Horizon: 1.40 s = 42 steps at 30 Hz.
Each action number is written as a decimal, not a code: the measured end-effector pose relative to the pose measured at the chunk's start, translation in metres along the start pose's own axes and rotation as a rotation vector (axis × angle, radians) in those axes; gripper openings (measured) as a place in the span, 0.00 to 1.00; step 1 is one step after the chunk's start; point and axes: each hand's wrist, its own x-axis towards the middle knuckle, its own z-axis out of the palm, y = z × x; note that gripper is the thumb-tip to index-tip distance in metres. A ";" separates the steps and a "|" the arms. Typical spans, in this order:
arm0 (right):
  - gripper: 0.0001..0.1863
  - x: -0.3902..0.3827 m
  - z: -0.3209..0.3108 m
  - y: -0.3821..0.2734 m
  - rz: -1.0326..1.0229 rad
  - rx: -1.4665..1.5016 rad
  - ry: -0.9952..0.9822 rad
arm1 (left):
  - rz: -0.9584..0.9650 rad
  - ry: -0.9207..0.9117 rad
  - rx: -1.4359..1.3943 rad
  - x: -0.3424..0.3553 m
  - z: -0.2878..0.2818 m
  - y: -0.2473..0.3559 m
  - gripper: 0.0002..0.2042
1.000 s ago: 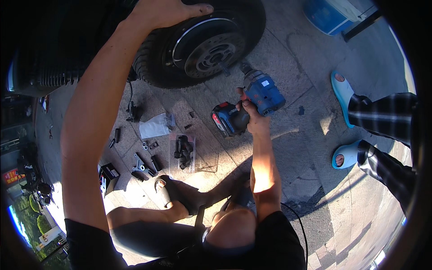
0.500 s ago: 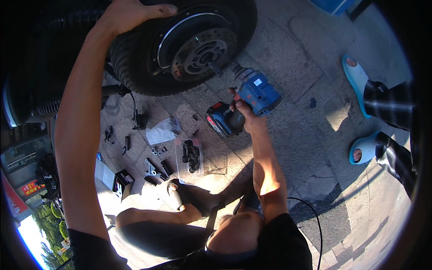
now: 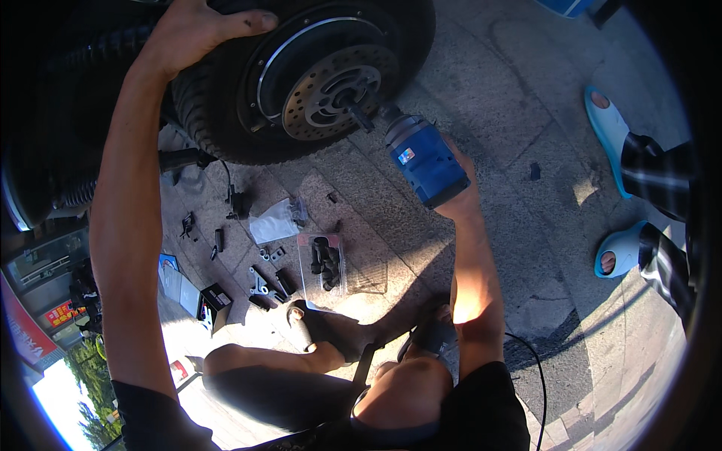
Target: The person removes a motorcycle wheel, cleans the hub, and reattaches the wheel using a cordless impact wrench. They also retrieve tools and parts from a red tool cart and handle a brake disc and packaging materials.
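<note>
A thick black tyre [image 3: 226, 128] stands at the top, with a drilled brake disc [image 3: 304, 105] on its hub. From the hub's middle sticks a dark axle end [image 3: 361, 116]. Against the tyre's upper left side rests my left hand [image 3: 192, 37], thumb stretched out; its other fingers are cut off by the picture's edge. My right hand [image 3: 460, 188] is closed round a blue cordless impact wrench [image 3: 425, 161], whose body hides most of the fingers and the handle. The wrench's dark nose lies close beside the axle end; I cannot tell whether they touch.
On the paving lie a clear plastic tray [image 3: 322, 270] with dark parts, a plastic bag [image 3: 272, 222], a grey bracket [image 3: 259, 282], a caliper-like part [image 3: 239, 203] and an open box [image 3: 214, 301]. Another person's slippered foot [image 3: 620, 252] is at right. A black cable [image 3: 538, 368] runs near my right arm.
My right hand has turned the impact wrench, so its battery no longer shows, and its nose sits nearer the axle end. My left hand stays at the tyre.
</note>
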 end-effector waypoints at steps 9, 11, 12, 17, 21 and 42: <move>0.15 -0.023 0.068 0.015 0.066 0.627 -0.051 | -0.031 -0.052 -0.110 -0.007 -0.007 0.019 0.48; 0.14 -0.023 0.070 0.020 -0.110 0.376 0.003 | -0.004 -0.034 -0.116 -0.008 -0.004 0.017 0.48; 0.13 -0.020 0.067 0.022 -0.209 0.129 0.009 | 0.016 -0.029 -0.117 -0.007 -0.002 0.016 0.48; 0.11 -0.010 0.050 0.018 -0.131 0.346 -0.018 | -0.033 0.003 -0.094 -0.007 -0.001 0.004 0.49; 0.12 -0.023 0.069 0.007 0.120 0.725 -0.035 | -0.004 0.004 -0.101 -0.001 0.003 -0.002 0.48; 0.11 -0.020 0.083 0.000 -0.022 0.645 0.082 | -0.044 -0.026 -0.150 -0.011 -0.002 0.008 0.49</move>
